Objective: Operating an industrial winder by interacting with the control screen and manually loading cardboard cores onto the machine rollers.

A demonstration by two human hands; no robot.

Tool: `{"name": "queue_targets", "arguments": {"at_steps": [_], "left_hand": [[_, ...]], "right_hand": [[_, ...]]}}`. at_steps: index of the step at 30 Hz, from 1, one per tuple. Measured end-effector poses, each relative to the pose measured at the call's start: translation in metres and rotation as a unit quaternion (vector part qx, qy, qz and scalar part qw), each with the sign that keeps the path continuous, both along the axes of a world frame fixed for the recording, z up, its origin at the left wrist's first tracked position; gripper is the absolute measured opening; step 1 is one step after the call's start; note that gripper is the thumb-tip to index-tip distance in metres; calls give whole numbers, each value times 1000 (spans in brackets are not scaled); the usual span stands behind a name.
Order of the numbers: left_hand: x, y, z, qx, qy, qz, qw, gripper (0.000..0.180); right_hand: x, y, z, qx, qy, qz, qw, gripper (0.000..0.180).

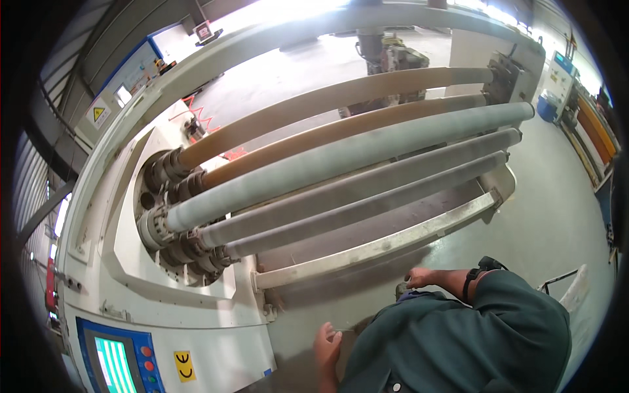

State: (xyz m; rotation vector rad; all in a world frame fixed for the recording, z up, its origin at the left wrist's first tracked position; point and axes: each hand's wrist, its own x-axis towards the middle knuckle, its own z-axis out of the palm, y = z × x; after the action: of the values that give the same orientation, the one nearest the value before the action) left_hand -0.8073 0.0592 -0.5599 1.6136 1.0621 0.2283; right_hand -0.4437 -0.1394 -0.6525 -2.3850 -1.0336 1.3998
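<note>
My left hand (327,347) hangs low beside the machine's white base, its fingers loosely bent and the thumb apart. It appears to hold nothing, though a faint thin line shows beside its fingertips. In front of my body, my right hand (418,278) is curled closed. A small dark greenish shape (401,288) shows at its fingers; whether the hand grips it is unclear. Ahead of both hands is a large winding machine with a thick white roll (354,164), a grey roll (367,188), a thinner grey roll (373,205) and brown rolls (347,135) on round chucks (157,229).
A white crossbar (380,242) runs low between me and the rolls. At lower left is a control panel (114,360) with a lit screen and coloured buttons. A blue bin (547,105) stands far right, near a rack of rolls (596,131). Grey floor (550,209) lies to the right.
</note>
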Motion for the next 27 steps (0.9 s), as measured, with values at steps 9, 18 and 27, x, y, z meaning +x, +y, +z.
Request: {"name": "queue_targets", "arguments": {"at_steps": [9, 18, 27], "left_hand": [[129, -31, 12, 33, 2, -77, 996, 52], [241, -54, 9, 17, -14, -194, 981, 54], [331, -53, 0, 58, 23, -414, 908, 53]], "right_hand": [[92, -130, -113, 197, -49, 143, 969, 28], [135, -213, -114, 27, 92, -141, 985, 52], [85, -261, -66, 8, 157, -515, 843, 50]]}}
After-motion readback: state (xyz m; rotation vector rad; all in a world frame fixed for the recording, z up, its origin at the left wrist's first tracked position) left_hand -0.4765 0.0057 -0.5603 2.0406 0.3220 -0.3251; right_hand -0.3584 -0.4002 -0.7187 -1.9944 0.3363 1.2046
